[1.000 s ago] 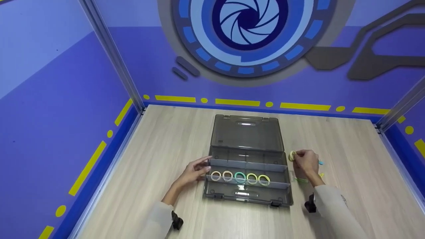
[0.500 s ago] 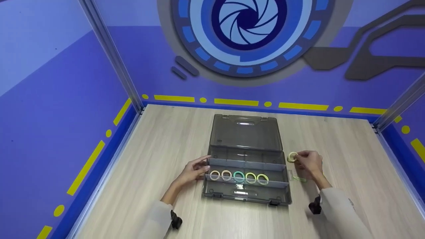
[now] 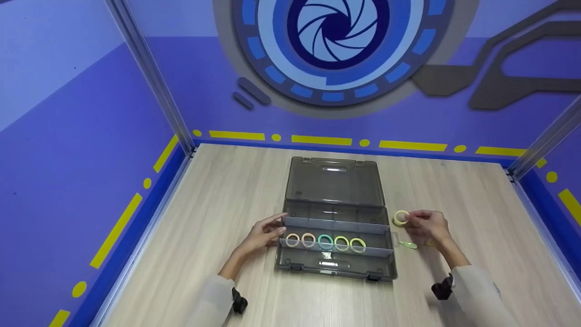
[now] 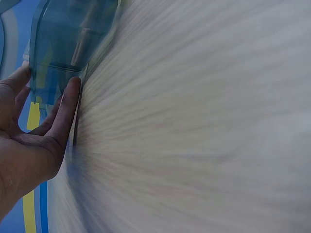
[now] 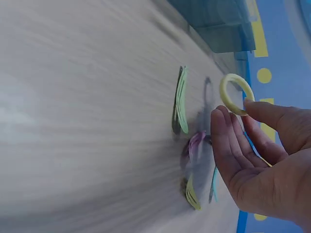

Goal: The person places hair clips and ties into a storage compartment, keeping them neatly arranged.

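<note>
My right hand (image 3: 429, 225) pinches a pale yellow hair tie (image 5: 224, 92) between thumb and fingers. It is held up just right of a smoky clear plastic box (image 3: 313, 262), whose lid (image 3: 335, 181) lies back. In the box's middle compartment several hair ties stand in a row along a divider, among them a teal one (image 3: 319, 242). At the box's left side, my left hand (image 3: 261, 236) touches the wall with its fingertips, fingers mostly straight. The left wrist view shows fingers (image 4: 68, 109) against the box.
On the table to the right lie a green hair clip (image 5: 181, 99), a purple one (image 5: 196, 140), a yellow one (image 5: 192, 196) and a thin blue item (image 5: 214, 184). Printed blue panels (image 3: 345, 122) wall the table behind and at both sides.
My right hand has shifted right and slightly nearer, still holding the yellow hair tie, which now shows as a fuller ring. The left hand stays at the box.
</note>
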Demonstrator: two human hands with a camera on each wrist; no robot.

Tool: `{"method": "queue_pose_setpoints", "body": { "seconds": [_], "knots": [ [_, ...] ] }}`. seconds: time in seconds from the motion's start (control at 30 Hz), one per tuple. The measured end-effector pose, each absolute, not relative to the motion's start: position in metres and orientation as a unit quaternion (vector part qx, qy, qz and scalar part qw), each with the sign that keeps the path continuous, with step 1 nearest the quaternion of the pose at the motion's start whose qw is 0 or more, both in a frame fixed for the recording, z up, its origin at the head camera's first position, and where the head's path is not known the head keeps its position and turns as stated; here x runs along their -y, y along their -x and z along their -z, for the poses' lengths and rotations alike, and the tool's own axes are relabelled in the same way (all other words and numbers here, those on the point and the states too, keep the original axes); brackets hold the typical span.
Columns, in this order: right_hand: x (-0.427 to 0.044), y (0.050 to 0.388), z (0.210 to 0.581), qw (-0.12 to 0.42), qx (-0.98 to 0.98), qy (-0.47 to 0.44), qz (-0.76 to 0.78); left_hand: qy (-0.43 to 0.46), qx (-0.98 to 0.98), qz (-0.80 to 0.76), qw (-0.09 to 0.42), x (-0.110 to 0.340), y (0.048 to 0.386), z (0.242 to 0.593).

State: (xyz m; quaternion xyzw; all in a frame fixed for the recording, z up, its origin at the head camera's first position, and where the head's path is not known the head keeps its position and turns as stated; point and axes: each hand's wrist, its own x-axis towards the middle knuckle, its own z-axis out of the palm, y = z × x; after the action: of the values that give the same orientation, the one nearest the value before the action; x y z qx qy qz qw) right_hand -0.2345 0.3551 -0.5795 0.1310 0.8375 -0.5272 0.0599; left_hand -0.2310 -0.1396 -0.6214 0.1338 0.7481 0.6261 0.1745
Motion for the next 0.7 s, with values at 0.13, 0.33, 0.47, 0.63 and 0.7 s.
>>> {"method": "queue_pose_setpoints", "body": {
  "seconds": [0.13, 0.33, 0.47, 0.63, 0.7],
  "knots": [
    [-0.358, 0.229, 0.574, 0.063, -0.842, -0.121, 0.522, -0.14, -0.757, -0.616, 0.167, 0.14, 0.232, 0.62],
    [-0.359, 0.219, 0.567, 0.066, -0.829, -0.106, 0.546, -0.142, -0.762, -0.61, 0.163, 0.139, 0.233, 0.62],
    [-0.359, 0.212, 0.56, 0.072, -0.823, -0.103, 0.553, -0.139, -0.757, -0.617, 0.165, 0.139, 0.233, 0.621],
    [-0.357, 0.206, 0.552, 0.08, -0.817, -0.093, 0.563, -0.144, -0.754, -0.621, 0.161, 0.139, 0.233, 0.621],
    [-0.355, 0.204, 0.549, 0.083, -0.815, -0.087, 0.567, -0.144, -0.752, -0.622, 0.163, 0.139, 0.233, 0.621]
  ]
}}
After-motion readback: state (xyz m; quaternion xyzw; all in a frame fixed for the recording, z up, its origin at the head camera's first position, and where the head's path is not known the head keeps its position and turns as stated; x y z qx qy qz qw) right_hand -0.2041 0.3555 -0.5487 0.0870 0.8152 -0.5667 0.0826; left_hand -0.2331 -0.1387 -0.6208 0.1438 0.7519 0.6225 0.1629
